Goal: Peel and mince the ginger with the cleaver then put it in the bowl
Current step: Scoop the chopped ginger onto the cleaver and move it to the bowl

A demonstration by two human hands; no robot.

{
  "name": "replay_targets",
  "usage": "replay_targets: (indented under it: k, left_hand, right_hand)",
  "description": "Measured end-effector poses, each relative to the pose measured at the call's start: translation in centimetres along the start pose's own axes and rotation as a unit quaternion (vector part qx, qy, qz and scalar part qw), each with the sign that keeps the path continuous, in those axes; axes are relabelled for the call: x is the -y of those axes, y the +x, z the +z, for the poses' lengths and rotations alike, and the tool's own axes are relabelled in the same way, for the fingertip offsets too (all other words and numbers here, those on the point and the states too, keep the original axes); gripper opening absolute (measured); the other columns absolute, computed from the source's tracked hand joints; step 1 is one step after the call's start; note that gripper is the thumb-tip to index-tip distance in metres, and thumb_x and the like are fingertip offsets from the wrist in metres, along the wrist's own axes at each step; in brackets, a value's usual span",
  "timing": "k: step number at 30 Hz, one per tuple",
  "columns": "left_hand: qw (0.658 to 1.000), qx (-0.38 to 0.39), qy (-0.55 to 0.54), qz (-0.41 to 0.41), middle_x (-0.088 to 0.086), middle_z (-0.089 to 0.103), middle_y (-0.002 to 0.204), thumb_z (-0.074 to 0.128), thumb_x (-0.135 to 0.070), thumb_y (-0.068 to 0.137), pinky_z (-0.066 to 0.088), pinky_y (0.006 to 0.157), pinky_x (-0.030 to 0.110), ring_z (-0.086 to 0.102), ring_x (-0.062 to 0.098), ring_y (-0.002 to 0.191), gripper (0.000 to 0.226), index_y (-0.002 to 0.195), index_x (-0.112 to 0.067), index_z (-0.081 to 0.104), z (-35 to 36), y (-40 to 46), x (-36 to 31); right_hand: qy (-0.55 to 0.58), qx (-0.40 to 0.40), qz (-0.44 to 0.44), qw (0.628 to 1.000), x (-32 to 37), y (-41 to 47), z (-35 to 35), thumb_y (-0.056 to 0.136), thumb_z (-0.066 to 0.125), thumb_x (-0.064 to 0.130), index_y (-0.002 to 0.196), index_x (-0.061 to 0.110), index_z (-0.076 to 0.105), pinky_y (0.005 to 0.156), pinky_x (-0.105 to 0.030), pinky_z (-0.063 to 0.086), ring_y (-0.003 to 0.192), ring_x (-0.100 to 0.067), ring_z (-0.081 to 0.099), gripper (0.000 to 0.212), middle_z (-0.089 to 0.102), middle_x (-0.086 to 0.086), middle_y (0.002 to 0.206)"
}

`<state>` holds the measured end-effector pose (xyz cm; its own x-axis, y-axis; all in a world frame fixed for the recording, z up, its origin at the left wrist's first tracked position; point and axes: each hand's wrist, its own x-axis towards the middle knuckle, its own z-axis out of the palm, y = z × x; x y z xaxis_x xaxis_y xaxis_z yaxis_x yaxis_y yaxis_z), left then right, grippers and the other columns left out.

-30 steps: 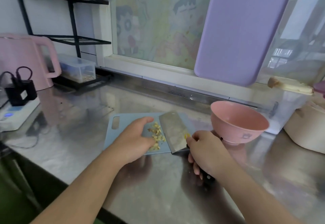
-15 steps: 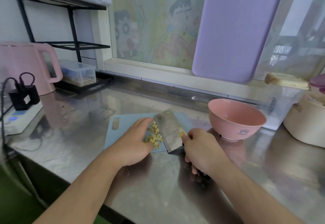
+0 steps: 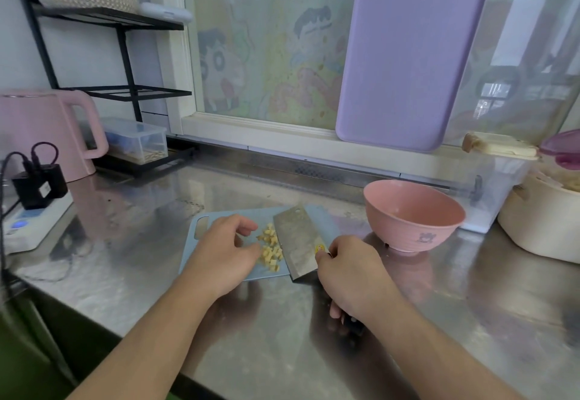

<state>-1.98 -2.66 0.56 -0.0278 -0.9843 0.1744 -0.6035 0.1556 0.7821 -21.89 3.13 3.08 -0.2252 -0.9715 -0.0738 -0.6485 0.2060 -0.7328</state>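
Steel tabletop, shiny, w/ a small pale-blue cutting board lying flat near the middle. Minced ginger sits in a loose heap of yellowish bits on the board, btwn the two hands. Left hand rests on the board just left of the heap, fingers loosely curled & holding nothing, fingertips next to the bits. Right hand is wrapped round the cleaver at the handle end, thumb up by the blade's heel near a small yellow-red sticker; dark handle end pokes out below the hand. Blade is tilted, its left edge down at the board right beside the ginger, tip pointing away from the person, hang-hole at the far corner. Pink bowl stands upright on the tabletop to the right of the board, near the cleaver but apart from it; can't tell if there's anything inside beyond a pale sheen. Behind, a purple board leans upright against the window. Far left: pink kettle, a power strip w/ black plugs, and a clear lidded box under a black wire rack. Far right: cream pot, partly cut off by the frame edge.
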Motion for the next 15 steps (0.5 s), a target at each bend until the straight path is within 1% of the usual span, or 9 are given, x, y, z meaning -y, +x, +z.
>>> replay_targets:
  k: [2, 3, 4, 6, 8, 9, 11, 12, 15]
  left_hand:
    - [0.995, 0.093, 0.032, -0.007, -0.019, 0.048, 0.141, 0.069, -0.027, 0.087, 0.039, 0.113, 0.036, 0.042, 0.010, 0.139, 0.058, 0.140, -0.042, 0.052, -0.4, -0.1, -0.3]
    - [0.990, 0.123, 0.065, -0.004, -0.017, 0.040, 0.152, 0.069, -0.031, 0.086, 0.031, 0.121, 0.039, 0.032, 0.013, 0.147, 0.071, 0.151, -0.041, 0.043, -0.6, -0.2, -0.5]
    - [0.985, 0.141, 0.102, 0.003, -0.015, 0.033, 0.160, 0.069, -0.033, 0.087, 0.025, 0.124, 0.039, 0.024, 0.015, 0.152, 0.078, 0.158, -0.038, 0.035, -0.8, -0.3, -0.8]
    - [0.977, 0.154, 0.144, 0.017, -0.012, 0.027, 0.166, 0.066, -0.031, 0.094, 0.020, 0.121, 0.032, 0.018, 0.015, 0.155, 0.078, 0.162, -0.033, 0.028, -0.7, -0.5, -1.3]
    - [0.976, 0.160, 0.148, 0.030, -0.011, 0.029, 0.165, 0.064, -0.030, 0.097, 0.020, 0.114, 0.027, 0.019, 0.013, 0.155, 0.071, 0.160, -0.032, 0.031, -0.7, -0.6, -1.6]
    - [0.975, 0.163, 0.149, 0.037, -0.013, 0.031, 0.164, 0.063, -0.030, 0.097, 0.019, 0.114, 0.026, 0.020, 0.013, 0.154, 0.070, 0.160, -0.034, 0.032, -0.7, -0.7, -1.6]
    - [0.974, 0.165, 0.148, 0.047, -0.020, 0.033, 0.159, 0.062, -0.033, 0.096, 0.020, 0.121, 0.029, 0.022, 0.013, 0.155, 0.072, 0.160, -0.040, 0.030, -0.7, -0.7, -1.4]
    - [0.973, 0.165, 0.149, 0.054, -0.025, 0.034, 0.157, 0.061, -0.039, 0.093, 0.021, 0.125, 0.033, 0.023, 0.013, 0.154, 0.073, 0.160, -0.044, 0.030, -0.7, -0.6, -1.2]
    - [0.974, 0.163, 0.150, 0.050, -0.028, 0.030, 0.165, 0.052, -0.062, 0.076, 0.027, 0.126, 0.045, 0.024, 0.013, 0.156, 0.092, 0.163, -0.046, 0.023, -0.5, -0.1, -0.1]
  right_hand:
    - [-0.020, -0.012, -0.014, 1.000, 0.0, 0.1, 0.2, 0.103, 0.042, 0.027, 0.098, 0.009, 0.051, 0.032, -0.031, 0.047, 0.033, -0.027, 0.061, 0.021, 0.069, -0.021, 0.059]
    - [-0.027, -0.017, -0.020, 0.999, 0.0, 0.1, 0.2, 0.103, 0.042, 0.027, 0.098, 0.011, 0.050, 0.033, -0.033, 0.048, 0.033, -0.026, 0.061, 0.019, 0.069, -0.020, 0.060]
    - [-0.033, -0.020, -0.025, 0.999, -0.1, 0.1, 0.3, 0.102, 0.043, 0.026, 0.098, 0.012, 0.050, 0.034, -0.034, 0.048, 0.033, -0.025, 0.061, 0.017, 0.070, -0.019, 0.061]
    - [-0.050, -0.022, -0.033, 0.998, -0.1, 0.1, 0.4, 0.102, 0.043, 0.025, 0.098, 0.014, 0.050, 0.035, -0.035, 0.049, 0.033, -0.024, 0.061, 0.014, 0.069, -0.018, 0.060]
    - [-0.071, -0.027, -0.045, 0.996, -0.1, 0.0, 0.5, 0.101, 0.044, 0.025, 0.097, 0.014, 0.052, 0.037, -0.038, 0.053, 0.037, -0.026, 0.066, 0.014, 0.070, -0.017, 0.063]
    - [-0.081, -0.032, -0.050, 0.995, 0.0, 0.0, 0.7, 0.101, 0.044, 0.026, 0.096, 0.015, 0.053, 0.040, -0.040, 0.057, 0.040, -0.028, 0.067, 0.015, 0.070, -0.016, 0.067]
    - [-0.113, -0.045, -0.060, 0.991, 0.0, 0.0, 1.0, 0.099, 0.044, 0.030, 0.092, 0.017, 0.054, 0.050, -0.043, 0.061, 0.049, -0.030, 0.071, 0.018, 0.069, -0.011, 0.076]
    - [-0.126, -0.051, -0.064, 0.989, -0.1, 0.0, 1.2, 0.098, 0.045, 0.032, 0.090, 0.018, 0.054, 0.056, -0.043, 0.062, 0.056, -0.032, 0.072, 0.019, 0.068, -0.009, 0.079]
    - [-0.149, -0.055, -0.075, 0.984, -0.1, 0.0, 1.6, 0.098, 0.046, 0.035, 0.083, 0.020, 0.051, 0.065, -0.036, 0.060, 0.072, -0.033, 0.071, 0.021, 0.066, -0.005, 0.084]
